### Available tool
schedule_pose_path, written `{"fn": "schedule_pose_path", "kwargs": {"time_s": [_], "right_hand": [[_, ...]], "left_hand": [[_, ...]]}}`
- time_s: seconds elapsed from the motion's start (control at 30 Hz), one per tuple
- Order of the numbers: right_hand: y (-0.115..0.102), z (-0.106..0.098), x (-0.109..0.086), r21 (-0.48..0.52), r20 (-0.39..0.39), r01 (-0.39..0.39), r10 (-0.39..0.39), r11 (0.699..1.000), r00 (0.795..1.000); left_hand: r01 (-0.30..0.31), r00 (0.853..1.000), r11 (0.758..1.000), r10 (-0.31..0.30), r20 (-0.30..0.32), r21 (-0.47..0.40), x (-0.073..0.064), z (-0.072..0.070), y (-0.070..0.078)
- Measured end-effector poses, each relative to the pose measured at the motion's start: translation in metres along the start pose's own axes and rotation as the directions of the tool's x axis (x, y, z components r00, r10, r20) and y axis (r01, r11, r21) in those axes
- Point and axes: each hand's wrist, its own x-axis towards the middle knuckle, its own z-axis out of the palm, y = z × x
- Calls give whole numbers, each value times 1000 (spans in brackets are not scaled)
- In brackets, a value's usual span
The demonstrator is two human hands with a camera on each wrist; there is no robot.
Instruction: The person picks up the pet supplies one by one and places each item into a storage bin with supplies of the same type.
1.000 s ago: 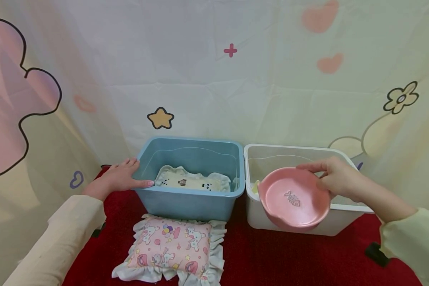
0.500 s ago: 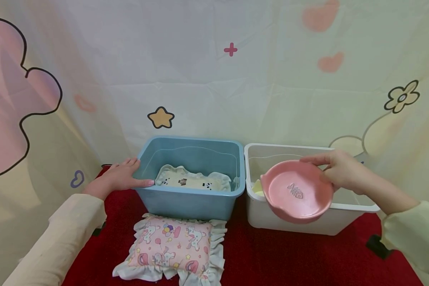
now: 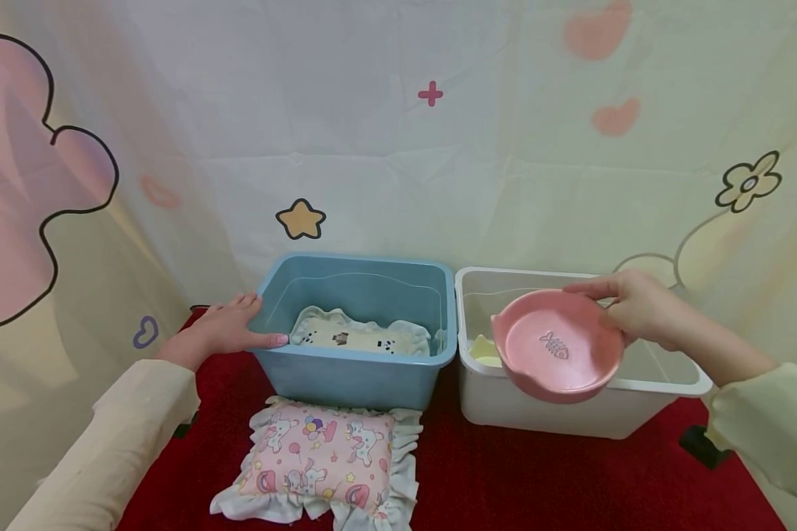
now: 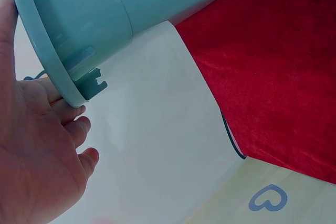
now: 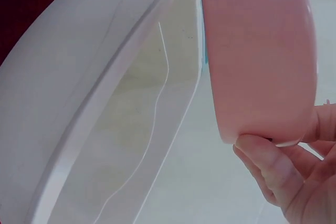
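Note:
My right hand (image 3: 647,311) pinches the right edge of a pink cat-eared bowl (image 3: 551,317) with a fishbone mark inside it. The bowl is tilted, its inside facing me, and overlaps the front rim of the white bin (image 3: 538,413). In the right wrist view the thumb presses the bowl's wall (image 5: 257,61), beside the bin's mouth. My left hand (image 3: 219,328) rests at the left corner of a blue bin (image 3: 352,380), thumb stretched along the front rim. The left wrist view shows relaxed fingers at that bin's rim (image 4: 44,51).
A frilled cloth with animal faces (image 3: 348,335) lies inside the blue bin. Inside the white bin, a pale yellow piece with pointed tips (image 3: 485,350) shows. A pink unicorn pillow (image 3: 322,457) lies in front, on red cloth (image 3: 505,479). A patterned curtain (image 3: 385,133) hangs behind.
My right hand has raised the pink bowl and moved it slightly to the right, so more of the yellow piece shows. The left hand has stayed in place.

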Motion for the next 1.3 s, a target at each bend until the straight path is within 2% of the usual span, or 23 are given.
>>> {"fn": "schedule_pose_path", "kwargs": {"time_s": [0.3, 0.53, 1.3], "right_hand": [[-1, -6, 9, 8, 1, -23, 23, 1000, 1000], [-1, -7, 14, 24, 9, -13, 13, 1000, 1000], [1, -8, 35, -19, 18, -30, 30, 999, 999]], "left_hand": [[2, 1000, 1000, -2, -2, 1, 0, 0, -1], [4, 1000, 1000, -4, -6, -9, 0, 1, -1], [7, 1000, 1000, -7, -3, -7, -2, -1, 1]]}}
